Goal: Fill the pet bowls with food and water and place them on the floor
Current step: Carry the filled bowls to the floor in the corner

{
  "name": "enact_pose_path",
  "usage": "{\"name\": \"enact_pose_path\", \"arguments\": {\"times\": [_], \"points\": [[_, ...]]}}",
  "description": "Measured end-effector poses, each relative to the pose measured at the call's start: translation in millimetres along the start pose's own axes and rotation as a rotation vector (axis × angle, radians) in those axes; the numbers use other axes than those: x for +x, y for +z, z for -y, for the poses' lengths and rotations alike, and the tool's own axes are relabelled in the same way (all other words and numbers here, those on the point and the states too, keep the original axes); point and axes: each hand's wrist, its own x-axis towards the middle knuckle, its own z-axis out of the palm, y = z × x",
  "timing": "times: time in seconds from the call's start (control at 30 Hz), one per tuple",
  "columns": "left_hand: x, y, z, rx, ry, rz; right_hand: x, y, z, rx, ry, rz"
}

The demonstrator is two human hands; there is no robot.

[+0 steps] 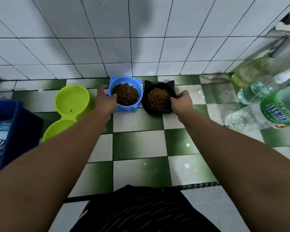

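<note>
1. A blue bag [12, 129] with printed lettering is standing at the far left edge, partly cut off by the picture.
2. Just beside it, a green double bowl [72, 99] is sitting on the green-and-white checked floor [137, 143]. One small dark speck is lying in its far cup; whether water is in it cannot be told.
3. The left hand [105, 101] is reaching forward and gripping the left rim of the blue bowl [124, 109], with the fingers [102, 87] curling round the outside and the thumb pressing on the inner edge.
4. The blue bowl, with cat-ear corners, is resting on the floor close to the white tiled wall [107, 47] and is holding brown kibble [125, 95].
5. The black bowl [146, 106] is sitting on the floor just beside the blue one, their sides nearly touching, and it is holding kibble as well.
6. The right hand [181, 102] is gripping the right rim of the black bowl, fingers curling over the edge.
7. At the far right, a clear bottle [273, 111] with a green label is showing blurred, with more bottles [246, 74] standing behind it near the wall.
</note>
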Motion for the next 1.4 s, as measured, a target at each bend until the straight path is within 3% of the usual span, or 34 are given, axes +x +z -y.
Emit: {"name": "enact_pose_path", "arguments": {"times": [0.2,0.6,0.8,1.07,1.4], "points": [[-14,-12,8,-0.061,-0.014,0.048,-23,-9,-2,0.009,-0.008,0.065],[-71,-60,22,-0.134,-0.012,0.185,-115,-23,-27,0.145,0.024,-0.115],[-103,-87,35,-0.163,0.024,0.184,-161,-32,-45,0.146,-0.007,-0.115],[-178,-108,77,-0.333,0.013,0.113,-215,-53,-71,0.161,-0.091,-0.026],[-278,-175,163,-0.328,-0.025,-0.075,-300,-41,-90,0.074,-0.208,0.144]]}}
